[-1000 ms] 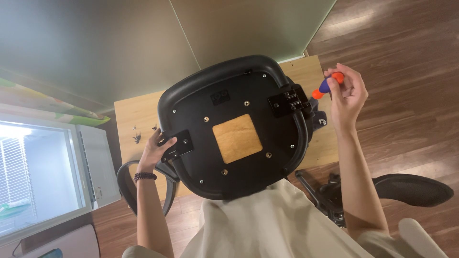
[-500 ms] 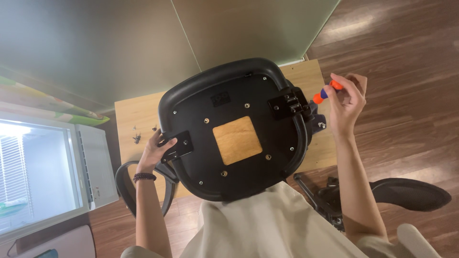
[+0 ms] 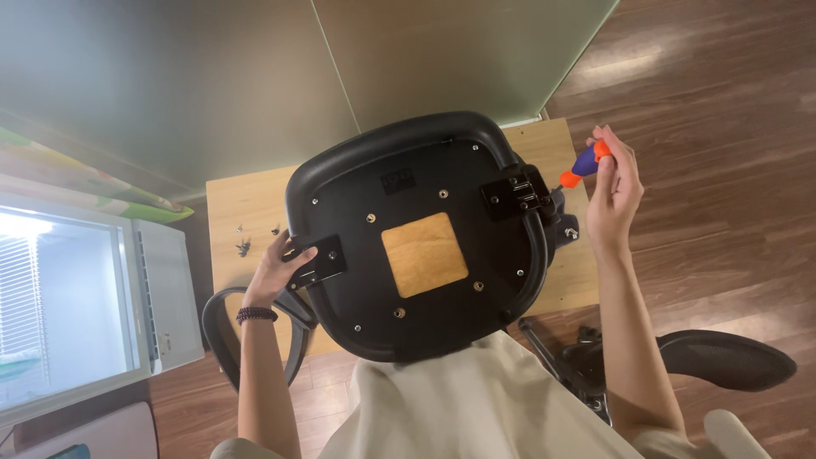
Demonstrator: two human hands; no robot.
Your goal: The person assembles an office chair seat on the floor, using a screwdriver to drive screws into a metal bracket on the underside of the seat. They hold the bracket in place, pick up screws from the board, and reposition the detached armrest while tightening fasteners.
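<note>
Your left hand (image 3: 276, 270) clamps the stiff, bulky chair seat (image 3: 416, 242) by its bracket; your right hand (image 3: 614, 189) pinches the light screwdriver (image 3: 583, 165).

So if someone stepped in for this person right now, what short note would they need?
Left hand: gripping the left bracket at the edge of the upturned black chair seat, steadying it.
Right hand: holding an orange and blue screwdriver, tip at the right bracket.
Loose screws lie on the wooden table.
Done: both brackets sit in place.
Left: whether their screws are tight cannot be told.
</note>
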